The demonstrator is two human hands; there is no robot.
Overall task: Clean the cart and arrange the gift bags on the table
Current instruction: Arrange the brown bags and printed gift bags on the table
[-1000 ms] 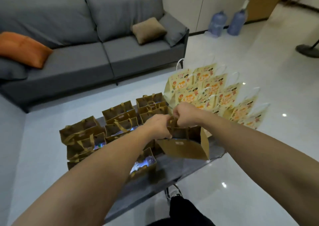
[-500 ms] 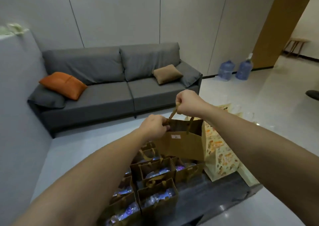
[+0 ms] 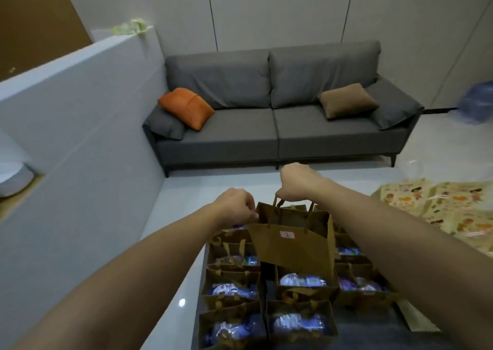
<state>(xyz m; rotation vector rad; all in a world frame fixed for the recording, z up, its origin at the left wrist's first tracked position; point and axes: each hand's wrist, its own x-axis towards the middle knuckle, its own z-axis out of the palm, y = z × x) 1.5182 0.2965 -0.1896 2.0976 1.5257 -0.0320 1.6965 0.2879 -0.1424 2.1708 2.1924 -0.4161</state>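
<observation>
Grey fabric sofa [image 3: 280,125] sitting at back. We're lifting brown paper gift bag [image 3: 293,245] above rows of filled brown bags [image 3: 232,285] on dark tabletop [image 3: 373,333]. R hand [image 3: 296,181] gripping handles; L hand [image 3: 237,205] pinching bag rim.

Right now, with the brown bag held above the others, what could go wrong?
1. The lifted bag hangs tilted over the filled bags; lowered carelessly, it may crush or tip them.
2. The right hand holds only the handles; the left hand pinches the rim, which might tear.
</observation>
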